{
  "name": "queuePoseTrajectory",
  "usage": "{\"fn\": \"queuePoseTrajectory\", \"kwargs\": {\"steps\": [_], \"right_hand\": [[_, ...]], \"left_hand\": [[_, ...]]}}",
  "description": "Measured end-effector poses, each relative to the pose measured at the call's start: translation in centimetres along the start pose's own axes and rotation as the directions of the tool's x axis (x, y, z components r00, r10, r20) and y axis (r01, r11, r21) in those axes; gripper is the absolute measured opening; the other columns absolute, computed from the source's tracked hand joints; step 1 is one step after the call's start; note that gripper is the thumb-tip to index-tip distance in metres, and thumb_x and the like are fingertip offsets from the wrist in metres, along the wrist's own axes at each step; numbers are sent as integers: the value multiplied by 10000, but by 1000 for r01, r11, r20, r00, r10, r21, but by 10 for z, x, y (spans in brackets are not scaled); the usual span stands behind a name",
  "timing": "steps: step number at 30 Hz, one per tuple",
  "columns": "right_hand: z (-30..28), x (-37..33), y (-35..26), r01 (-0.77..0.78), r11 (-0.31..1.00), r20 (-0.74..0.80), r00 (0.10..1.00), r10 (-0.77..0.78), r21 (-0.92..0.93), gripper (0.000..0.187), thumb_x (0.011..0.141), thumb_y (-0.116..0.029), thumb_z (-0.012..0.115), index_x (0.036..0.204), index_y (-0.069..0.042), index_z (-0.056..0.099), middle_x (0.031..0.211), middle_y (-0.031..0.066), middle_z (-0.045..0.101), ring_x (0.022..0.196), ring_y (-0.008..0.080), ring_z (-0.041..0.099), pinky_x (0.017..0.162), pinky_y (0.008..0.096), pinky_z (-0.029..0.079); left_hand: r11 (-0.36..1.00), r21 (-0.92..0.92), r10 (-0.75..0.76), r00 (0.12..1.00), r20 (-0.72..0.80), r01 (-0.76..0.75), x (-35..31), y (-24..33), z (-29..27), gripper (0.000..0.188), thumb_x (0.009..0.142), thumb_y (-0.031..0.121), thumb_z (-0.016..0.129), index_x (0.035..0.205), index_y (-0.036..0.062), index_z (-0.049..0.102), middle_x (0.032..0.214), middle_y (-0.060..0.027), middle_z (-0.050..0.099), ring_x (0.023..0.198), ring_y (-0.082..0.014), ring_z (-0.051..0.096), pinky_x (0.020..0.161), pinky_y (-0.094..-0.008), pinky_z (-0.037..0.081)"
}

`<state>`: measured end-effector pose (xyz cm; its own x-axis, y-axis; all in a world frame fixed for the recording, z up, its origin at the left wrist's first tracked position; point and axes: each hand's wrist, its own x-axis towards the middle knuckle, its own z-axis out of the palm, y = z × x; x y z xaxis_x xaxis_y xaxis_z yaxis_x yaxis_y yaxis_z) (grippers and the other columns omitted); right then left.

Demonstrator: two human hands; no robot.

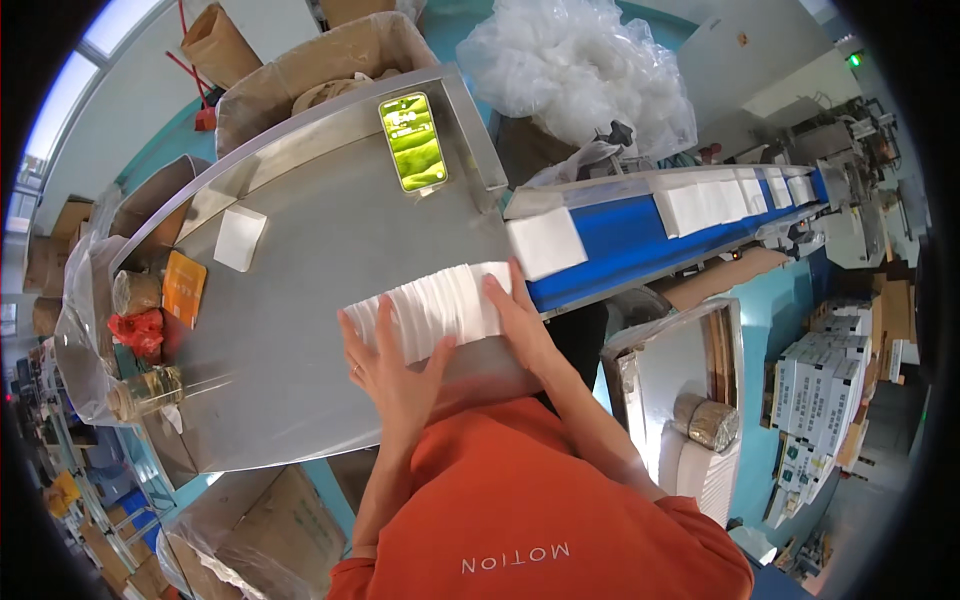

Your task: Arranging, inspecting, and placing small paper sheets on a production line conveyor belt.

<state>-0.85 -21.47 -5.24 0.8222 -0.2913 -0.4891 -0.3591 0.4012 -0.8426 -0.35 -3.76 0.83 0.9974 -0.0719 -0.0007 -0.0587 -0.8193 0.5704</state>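
A row of several thin white packets (432, 308), standing on edge and pressed together, lies near the front of a steel table (300, 340). My left hand (396, 374) spreads its fingers over the row's left part, thumb on the near side. At the right end, my right hand (522, 322) grips the row with its fingers against the last packet. Just beyond that hand, a flat white packet (546, 243) rests at the near end of a blue conveyor belt (620, 256). A single white packet (240, 238) lies apart on the table's left.
A phone (413, 143) with a lit green screen lies by the table's raised back rim. Tape rolls (136, 293) and an orange packet (185, 288) sit at the left edge. More white packets (705, 200) line the belt. Right of me stands an open box (640, 385).
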Motion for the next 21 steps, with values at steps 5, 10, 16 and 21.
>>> {"fn": "queuePoseTrajectory", "kwargs": {"steps": [5,10,16,21], "right_hand": [[-15,-40,2,11,948,110,994,25,-318,378,895,-255,680,1170,-2,627,990,48,666,860,112,594,783,261,477],[-43,-20,11,-83,985,-165,980,107,149,286,918,-233,659,1085,-9,600,935,56,637,840,122,600,742,251,498],[-22,-36,3,-9,998,-110,994,3,-60,460,969,-397,573,1148,26,572,1023,97,642,918,168,620,782,275,490],[6,-29,-21,71,901,36,997,-61,-429,494,982,-375,545,1192,72,544,973,86,615,878,132,557,770,259,453]], "left_hand": [[1000,12,-17,999,37,17,-2,11,-3,909,714,447,810,1472,178,385,1555,-279,95,1402,-471,196,1091,-584,203],[999,33,-29,999,27,28,0,10,0,896,723,451,803,1468,177,387,1555,-277,92,1403,-472,188,1096,-583,190],[1000,-30,4,997,81,-2,1,11,-2,884,723,450,807,1453,163,401,1547,-282,112,1388,-472,225,1080,-589,230],[997,-37,65,997,35,-63,-3,15,3,861,719,449,807,1440,182,421,1554,-273,94,1371,-465,238,1041,-592,257]]}}
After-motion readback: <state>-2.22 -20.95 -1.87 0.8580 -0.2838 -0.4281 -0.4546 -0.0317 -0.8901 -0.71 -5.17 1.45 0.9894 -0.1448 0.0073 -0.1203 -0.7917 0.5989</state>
